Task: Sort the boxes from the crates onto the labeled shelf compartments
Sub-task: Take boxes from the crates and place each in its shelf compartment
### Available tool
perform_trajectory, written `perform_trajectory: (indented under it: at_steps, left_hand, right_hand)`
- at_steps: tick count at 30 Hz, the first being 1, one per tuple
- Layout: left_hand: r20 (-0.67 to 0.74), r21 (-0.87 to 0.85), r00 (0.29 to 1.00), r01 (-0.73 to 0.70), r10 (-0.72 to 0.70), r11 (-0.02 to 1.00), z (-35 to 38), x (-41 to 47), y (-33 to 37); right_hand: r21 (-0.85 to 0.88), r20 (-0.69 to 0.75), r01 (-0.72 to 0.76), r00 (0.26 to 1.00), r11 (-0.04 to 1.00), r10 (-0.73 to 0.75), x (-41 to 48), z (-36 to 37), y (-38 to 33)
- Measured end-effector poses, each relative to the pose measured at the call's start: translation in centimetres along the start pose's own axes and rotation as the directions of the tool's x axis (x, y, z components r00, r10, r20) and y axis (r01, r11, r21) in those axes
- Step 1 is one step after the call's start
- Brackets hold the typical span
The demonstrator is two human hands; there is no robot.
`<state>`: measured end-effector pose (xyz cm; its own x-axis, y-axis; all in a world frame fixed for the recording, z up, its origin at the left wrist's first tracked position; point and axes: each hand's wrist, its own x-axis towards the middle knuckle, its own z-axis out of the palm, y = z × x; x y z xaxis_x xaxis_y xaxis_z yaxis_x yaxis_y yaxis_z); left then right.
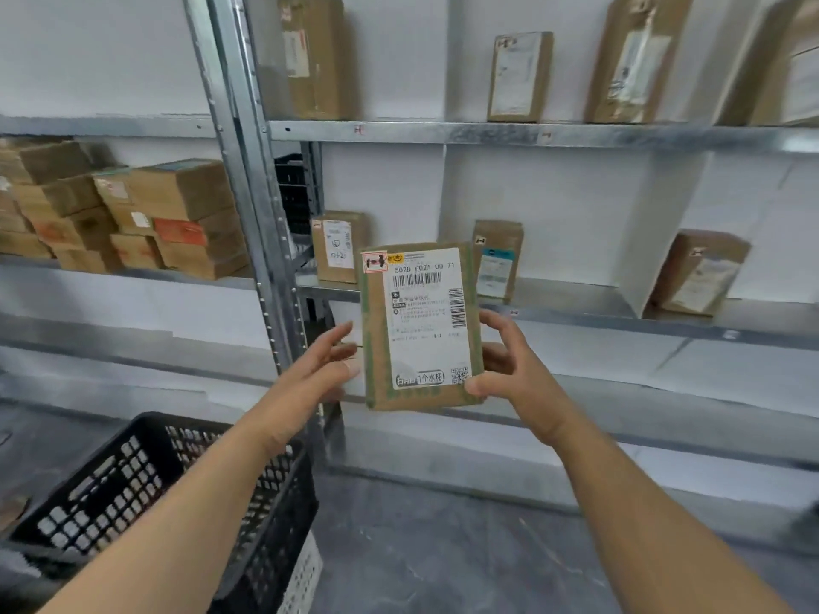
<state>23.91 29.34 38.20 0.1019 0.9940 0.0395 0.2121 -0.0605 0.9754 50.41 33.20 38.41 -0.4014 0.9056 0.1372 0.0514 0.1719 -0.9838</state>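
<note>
**Brown card, grey metal, black mesh**

We see a brown cardboard box (419, 325) edged with green printed tape. Its white label carries black barcodes, a black QR square, a small yellow mark and a red-bordered sticker with dark handwriting. The shelf (487, 134) is dull speckled grey metal with white dividers. One brown parcel (497, 259) bears a teal-banded label. Among the stacked brown cartons (177, 214) one shows an orange-red patch. The crate (133, 480) is black, its walls a grid of holes.
</note>
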Motion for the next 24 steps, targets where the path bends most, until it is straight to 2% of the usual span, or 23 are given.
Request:
perform_trajectory:
  at_steps: [6,11,16,24]
  left_hand:
    - [-0.027,0.283,0.992,-0.11,0.123,0.953,9.5,2.9,3.5]
    - [0.027,0.535,0.968,-0.227,0.251,0.814,16.5,5.1,6.4]
    - [0.105,0.668,0.942,-0.304,0.318,0.679,21.6,7.3,8.9]
    - [0.231,0.747,0.861,-0.456,0.453,0.485,27.3,13.2,13.2]
  right_hand:
    - [-0.046,-0.149,0.044,0.988,0.998,-0.05,-5.4,-10.1,-1.2]
    - [-0.118,-0.263,0.066,0.96,0.991,-0.095,-9.7,-16.3,-2.1]
    - [-0.159,-0.367,0.073,0.921,0.985,-0.128,-12.7,-21.0,-2.9]
    - [-0.236,-0.466,0.115,0.858,0.965,-0.216,-12.4,-27.8,-4.4]
